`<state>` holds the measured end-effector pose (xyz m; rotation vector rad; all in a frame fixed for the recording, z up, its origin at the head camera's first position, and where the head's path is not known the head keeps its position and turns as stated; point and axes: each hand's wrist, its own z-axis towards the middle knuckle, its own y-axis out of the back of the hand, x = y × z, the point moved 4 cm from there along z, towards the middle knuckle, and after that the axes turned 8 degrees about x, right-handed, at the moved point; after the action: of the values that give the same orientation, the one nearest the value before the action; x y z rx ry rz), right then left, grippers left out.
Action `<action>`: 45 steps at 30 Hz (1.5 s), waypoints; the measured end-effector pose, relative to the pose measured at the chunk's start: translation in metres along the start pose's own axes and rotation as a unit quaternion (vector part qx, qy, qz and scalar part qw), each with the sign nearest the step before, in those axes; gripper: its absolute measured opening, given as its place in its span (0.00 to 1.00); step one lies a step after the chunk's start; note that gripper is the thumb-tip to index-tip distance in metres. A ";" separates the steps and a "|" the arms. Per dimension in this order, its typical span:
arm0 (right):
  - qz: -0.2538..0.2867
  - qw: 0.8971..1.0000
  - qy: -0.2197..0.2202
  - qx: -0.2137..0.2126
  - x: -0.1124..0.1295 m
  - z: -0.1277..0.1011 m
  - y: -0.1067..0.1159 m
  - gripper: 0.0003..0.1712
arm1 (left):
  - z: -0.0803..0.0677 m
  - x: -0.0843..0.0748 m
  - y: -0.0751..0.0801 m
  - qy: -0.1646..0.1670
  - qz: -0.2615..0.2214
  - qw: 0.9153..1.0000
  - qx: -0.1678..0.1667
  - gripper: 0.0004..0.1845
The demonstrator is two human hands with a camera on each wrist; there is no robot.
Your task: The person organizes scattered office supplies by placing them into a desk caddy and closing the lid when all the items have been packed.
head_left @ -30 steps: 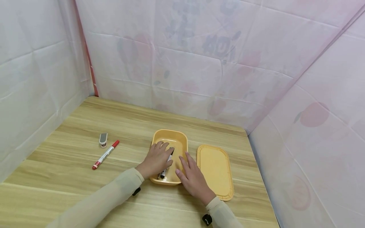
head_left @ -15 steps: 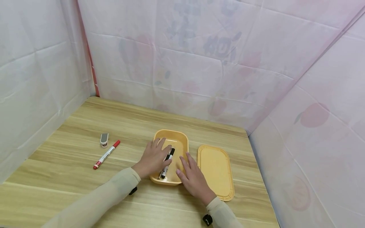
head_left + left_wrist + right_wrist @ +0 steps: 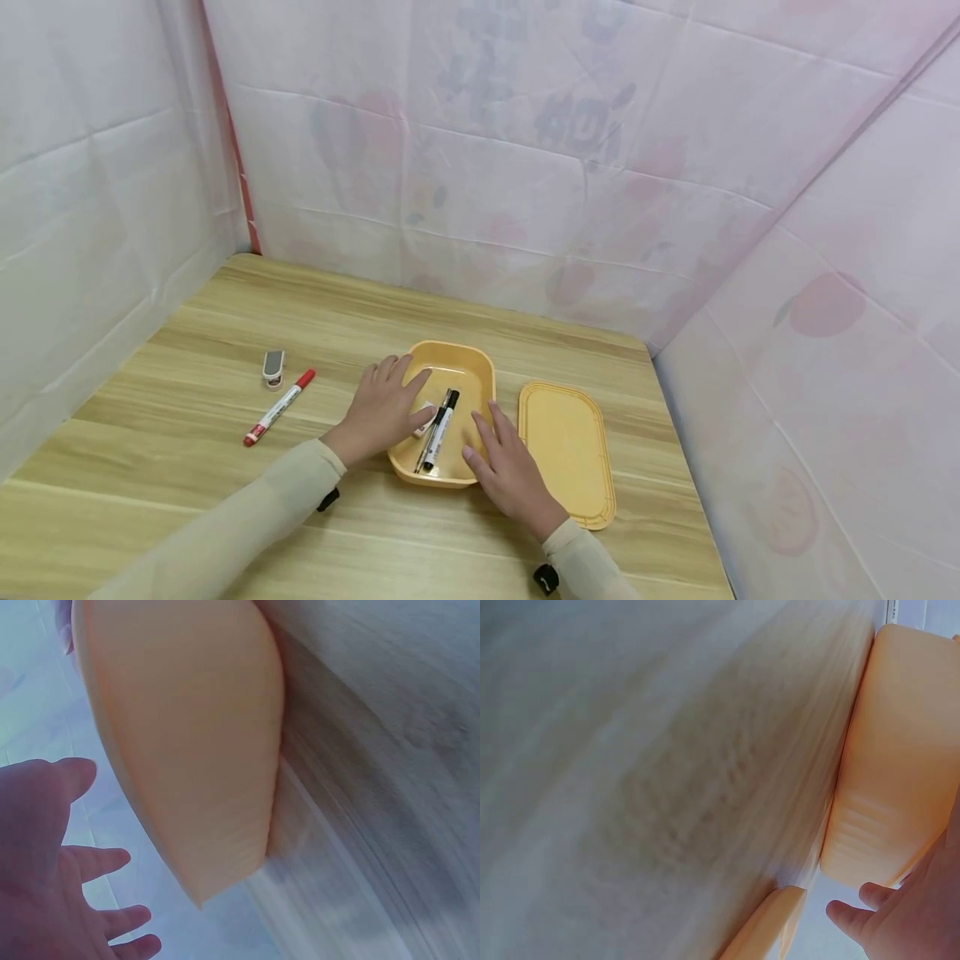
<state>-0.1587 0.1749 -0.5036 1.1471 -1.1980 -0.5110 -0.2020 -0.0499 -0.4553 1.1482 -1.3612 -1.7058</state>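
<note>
A yellow-orange plastic box (image 3: pixel 467 368) stands uncovered on the table. Inside lie a black-capped marker (image 3: pixel 441 435), a thin pen (image 3: pixel 422 457) beside it and a small white block like an eraser (image 3: pixel 424 417). My left hand (image 3: pixel 381 414) hovers over the box's left rim with fingers spread, nothing in its grasp; in the left wrist view its fingers (image 3: pixel 105 862) stand apart from the box's outer wall (image 3: pixel 187 735). At the right rim, my right hand (image 3: pixel 513 473) has its fingers extended along the box's side; the right wrist view shows its fingertips (image 3: pixel 847 915) near the wall.
Just right of the box, a matching yellow lid (image 3: pixel 566 450) lies flat on the wooden table (image 3: pixel 390 542). A red-capped marker (image 3: pixel 279 408) and a small grey-topped white item (image 3: pixel 273 368) lie to the left. Printed white sheets (image 3: pixel 480 167) enclose the back and sides.
My left hand has drawn back leftward from inside the box to its left rim, uncovering the white block and the pens. My right hand has stayed in place.
</note>
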 end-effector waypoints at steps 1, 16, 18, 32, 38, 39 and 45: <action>0.000 1.000 -0.001 0.001 0.000 0.000 0.000 0.39 | -0.001 0.001 0.000 0.001 -0.004 1.000 0.001 0.35; -0.008 1.000 0.001 0.009 0.001 0.001 -0.001 0.39 | -0.023 0.031 -0.002 0.037 -0.028 0.999 0.001 0.35; -0.006 1.000 0.002 0.009 0.001 0.000 0.000 0.39 | -0.027 0.035 -0.003 0.036 -0.028 0.999 -0.002 0.35; -0.001 1.000 0.000 0.011 0.002 0.000 0.001 0.39 | -0.044 0.055 -0.005 0.058 -0.030 0.998 0.002 0.37; 0.001 1.000 0.000 0.010 0.002 0.000 0.001 0.39 | -0.051 0.062 -0.004 0.062 -0.023 0.998 -0.011 0.36; 0.001 1.000 0.000 0.012 0.002 0.000 0.001 0.39 | -0.052 0.063 -0.004 0.061 -0.019 0.998 -0.014 0.36; 0.000 1.000 0.001 0.011 0.002 0.000 0.001 0.40 | -0.061 0.074 -0.003 0.062 -0.001 0.998 -0.033 0.33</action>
<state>-0.1582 0.1736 -0.5017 1.1652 -1.2039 -0.4978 -0.1752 -0.1391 -0.4796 1.1969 -1.2195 -1.6404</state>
